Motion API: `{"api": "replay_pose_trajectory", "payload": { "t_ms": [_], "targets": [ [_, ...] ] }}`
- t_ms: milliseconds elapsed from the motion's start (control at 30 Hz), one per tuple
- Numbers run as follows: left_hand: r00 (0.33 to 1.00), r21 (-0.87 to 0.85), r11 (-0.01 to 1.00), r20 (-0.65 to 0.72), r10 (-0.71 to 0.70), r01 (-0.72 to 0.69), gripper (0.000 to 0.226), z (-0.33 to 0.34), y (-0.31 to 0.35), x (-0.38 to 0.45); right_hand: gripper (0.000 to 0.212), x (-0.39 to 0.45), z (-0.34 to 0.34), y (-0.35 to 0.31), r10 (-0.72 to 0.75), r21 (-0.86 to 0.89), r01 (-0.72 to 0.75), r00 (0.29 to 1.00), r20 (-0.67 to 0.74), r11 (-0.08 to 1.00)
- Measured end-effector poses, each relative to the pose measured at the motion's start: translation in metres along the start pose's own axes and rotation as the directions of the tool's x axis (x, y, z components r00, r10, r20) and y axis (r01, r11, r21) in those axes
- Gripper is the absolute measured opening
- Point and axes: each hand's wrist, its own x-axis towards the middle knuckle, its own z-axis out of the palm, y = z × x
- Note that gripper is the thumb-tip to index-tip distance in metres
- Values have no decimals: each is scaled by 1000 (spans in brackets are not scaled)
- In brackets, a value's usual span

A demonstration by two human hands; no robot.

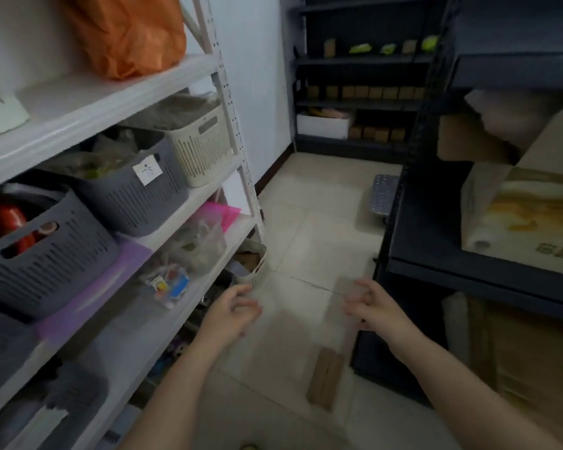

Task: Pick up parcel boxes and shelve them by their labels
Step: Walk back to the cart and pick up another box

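Both my hands reach forward over the tiled floor and hold nothing. My left hand (233,311) has loosely curled fingers and hangs near the white rack's lower shelf. My right hand (376,306) is blurred, its fingers loosely bent, beside the dark rack's post. A small brown parcel box (325,378) lies on the floor between and below my forearms. Several more small brown boxes (366,91) stand in rows on the dark shelving (355,60) at the far end of the aisle.
A white rack (231,125) on the left carries grey baskets (46,251), a cream basket (202,147) and an orange bag (130,34). A dark rack (400,228) on the right holds large cardboard boxes (533,216). A small metal trolley (384,193) stands on the floor ahead.
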Motion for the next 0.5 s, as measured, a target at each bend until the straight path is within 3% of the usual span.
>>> {"api": "replay_pose_trajectory", "payload": {
  "t_ms": [267,500],
  "targets": [
    [957,122,988,285,53,-91,37,-7,-2,85,60,25,33,18,63,100,-39,967,-247,994],
    [902,203,969,431,39,-138,37,39,-54,143,61,55,43,92,170,147,-125,923,-345,981]
  ]
}}
